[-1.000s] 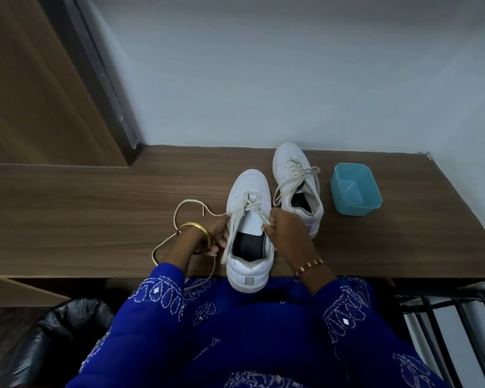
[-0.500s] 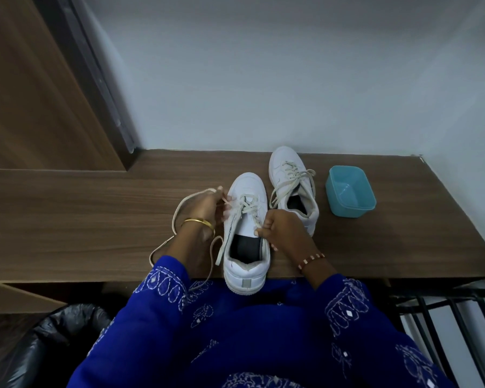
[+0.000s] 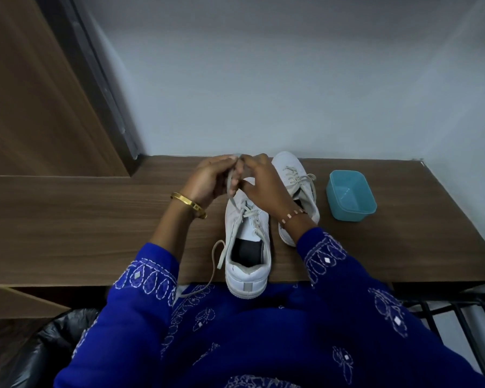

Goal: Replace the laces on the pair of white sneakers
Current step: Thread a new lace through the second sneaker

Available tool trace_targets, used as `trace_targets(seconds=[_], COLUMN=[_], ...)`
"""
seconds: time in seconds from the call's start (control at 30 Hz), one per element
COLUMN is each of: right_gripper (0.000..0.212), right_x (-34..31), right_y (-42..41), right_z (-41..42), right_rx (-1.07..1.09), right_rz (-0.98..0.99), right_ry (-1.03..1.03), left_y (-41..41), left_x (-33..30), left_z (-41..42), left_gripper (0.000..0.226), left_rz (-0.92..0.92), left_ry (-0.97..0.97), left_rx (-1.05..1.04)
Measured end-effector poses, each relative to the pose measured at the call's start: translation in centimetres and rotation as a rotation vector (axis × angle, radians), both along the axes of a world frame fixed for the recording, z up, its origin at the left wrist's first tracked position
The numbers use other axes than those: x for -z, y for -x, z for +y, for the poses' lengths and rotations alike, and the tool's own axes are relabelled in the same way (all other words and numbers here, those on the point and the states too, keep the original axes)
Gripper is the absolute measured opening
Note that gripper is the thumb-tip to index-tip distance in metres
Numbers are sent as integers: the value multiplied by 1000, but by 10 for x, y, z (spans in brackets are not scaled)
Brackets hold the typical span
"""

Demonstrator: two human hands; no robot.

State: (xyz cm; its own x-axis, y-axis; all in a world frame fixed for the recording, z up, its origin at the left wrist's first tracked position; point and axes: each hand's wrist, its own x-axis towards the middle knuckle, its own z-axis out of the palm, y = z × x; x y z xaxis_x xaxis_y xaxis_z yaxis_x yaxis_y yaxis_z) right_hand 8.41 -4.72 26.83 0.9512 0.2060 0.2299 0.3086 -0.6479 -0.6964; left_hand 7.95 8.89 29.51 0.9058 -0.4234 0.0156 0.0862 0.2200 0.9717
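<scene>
Near sneaker (image 3: 247, 242) lies on the desk (image 3: 67, 233), long axis front to back, toe pointing at the wall, heel overhanging the near edge. Second sneaker (image 3: 294, 186) sits just right, same heading, partly hidden by the right wrist. Lace (image 3: 230, 183) is pinched above the toe by left hand (image 3: 207, 180) and right hand (image 3: 261, 183); fingertips blurred. Loose end trails off the edge. Blue tub (image 3: 350, 194) appears empty.

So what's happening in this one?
A person at a wooden desk is working on the lace of the near white sneaker. Both the left hand and right hand pinch it, raised above the toe. The second sneaker, laced, stands beside a teal container.
</scene>
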Motion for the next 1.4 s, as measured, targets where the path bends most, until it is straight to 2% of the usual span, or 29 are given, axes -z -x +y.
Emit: trace_targets(seconds=[0.07,0.17,0.23,0.3,0.33,0.4,0.5,0.53,0.57,0.63,0.7,0.77,0.83,1.0,1.1,1.17,1.3,1.4], right_gripper=[7,32,28,28,30,34,40,40,38,29,26,25,25,27,25,25,27,36], right_x=[3,1,-1,-2,-3,-5,-12,-14,-17,-19,-19,-19,-17,-8,-7,-6,-3,0], right_y=[-2,4,11,19,22,26,31,33,36,41,43,45,46,43,43,45,47,47], right_z=[1,-16,-35,-53,-62,-72,-68,-62,-55,-42,-32,-25,-23,-35,-37,-34,-28,-30], right_rx=[-4,47,70,112,148,236,235,213,191,139,91,38,4,59,69,50,57,96], right_rz=[-2,92,166,222,242,275,315,316,302,240,173,134,113,128,129,91,20,29], right_ry=[-17,-77,-158,-272,-335,-372,-305,-281,-235,-97,66,216,299,246,186,249,389,368], left_y=[3,3,-1,-5,-5,-7,-10,-8,-6,3,11,17,20,17,19,22,26,28], left_x=[0,3,8,16,20,30,44,48,50,50,49,49,49,56,55,53,49,50], left_z=[0,9,22,33,37,41,39,36,31,16,0,-9,-14,-6,-5,-9,-20,-24], left_gripper=[40,50,57,51,46,40,23,19,27,36,32,25,11,37,27,21,21,17], left_rz=[-4,61,154,208,206,177,59,-4,-75,-212,-253,-261,-305,-295,-302,-317,-199,-229], left_ry=[-10,24,82,73,5,-252,-800,-931,-982,-894,-720,-627,-627,-687,-733,-706,-533,-589], left_rx=[31,-74,-198,-347,-421,-537,-499,-492,-500,-490,-378,-228,-163,-184,-182,-191,-203,-210])
